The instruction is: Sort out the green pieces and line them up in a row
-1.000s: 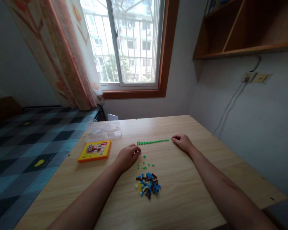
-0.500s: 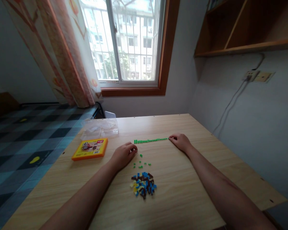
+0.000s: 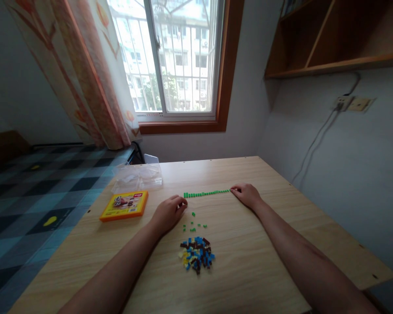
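A line of small green building bricks [image 3: 207,193] runs across the table, larger pieces at its left end and tiny ones at its right. My right hand [image 3: 247,194] is closed in a pinch at the right end, its fingertips on a small green brick. Beside the left end rests my left hand [image 3: 168,213], fingers curled in toward the thumb; whatever they hold, if anything, is hidden. Several loose green bricks [image 3: 193,229] lie scattered between my forearms. Closer to me is a heap of blue, brown and yellow bricks [image 3: 197,254].
Left of my left hand lies a yellow and orange box [image 3: 124,206]. Behind it stands a clear plastic tray [image 3: 138,176]. The wooden table [image 3: 249,270] meets a checked bed [image 3: 6,192] on the left. A shelf [image 3: 334,65] and a cable [image 3: 311,152] are on the right wall.
The whole view has shifted very slightly. Both hands stay in the same places by the green line, and no brick has visibly moved.
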